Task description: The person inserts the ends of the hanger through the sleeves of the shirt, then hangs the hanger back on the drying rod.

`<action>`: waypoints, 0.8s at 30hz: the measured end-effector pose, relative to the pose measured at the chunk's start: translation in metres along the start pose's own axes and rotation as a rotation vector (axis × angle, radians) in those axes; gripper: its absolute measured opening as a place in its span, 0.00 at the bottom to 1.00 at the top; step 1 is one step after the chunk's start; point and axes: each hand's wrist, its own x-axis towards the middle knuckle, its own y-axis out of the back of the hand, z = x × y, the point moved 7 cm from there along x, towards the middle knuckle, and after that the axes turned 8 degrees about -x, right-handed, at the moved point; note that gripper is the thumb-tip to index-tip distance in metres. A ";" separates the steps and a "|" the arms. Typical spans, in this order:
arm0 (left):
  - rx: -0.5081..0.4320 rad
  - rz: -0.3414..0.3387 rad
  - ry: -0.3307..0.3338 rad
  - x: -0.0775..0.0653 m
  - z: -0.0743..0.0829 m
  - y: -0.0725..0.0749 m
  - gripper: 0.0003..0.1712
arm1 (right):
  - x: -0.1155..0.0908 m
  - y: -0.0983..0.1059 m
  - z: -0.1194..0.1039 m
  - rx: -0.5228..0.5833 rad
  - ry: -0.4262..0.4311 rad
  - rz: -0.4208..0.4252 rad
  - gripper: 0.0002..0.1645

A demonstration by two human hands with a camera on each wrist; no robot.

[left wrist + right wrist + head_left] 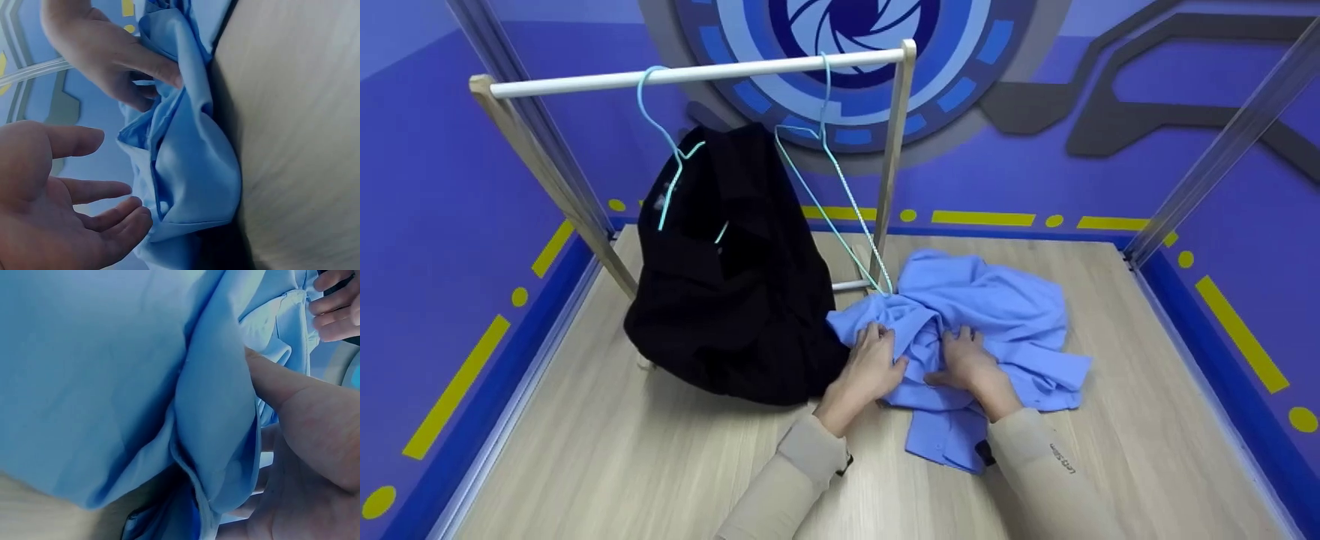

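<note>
A light blue shirt (982, 300) lies crumpled on the wooden surface, with a collar-like fold and a button visible in the left wrist view. My left hand (874, 362) is over its left part; in the left wrist view the fingers (107, 216) are spread and loosely bent beside the cloth, holding nothing. My right hand (971, 360) is at the middle of the shirt. The right wrist view shows its thumb (275, 379) on one side of a fold and the fingers partly hidden behind it, gripping the cloth.
A wooden rack with a white rail (697, 71) stands at the back left. From it hang a black garment (735, 300) on a teal hanger and a bare teal hanger (844, 176) whose lower end reaches the shirt. Blue panels (1222, 225) enclose the sides and back.
</note>
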 end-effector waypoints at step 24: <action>0.363 0.136 0.018 0.022 0.001 -0.011 0.16 | 0.004 0.003 -0.015 -0.058 0.026 0.046 0.63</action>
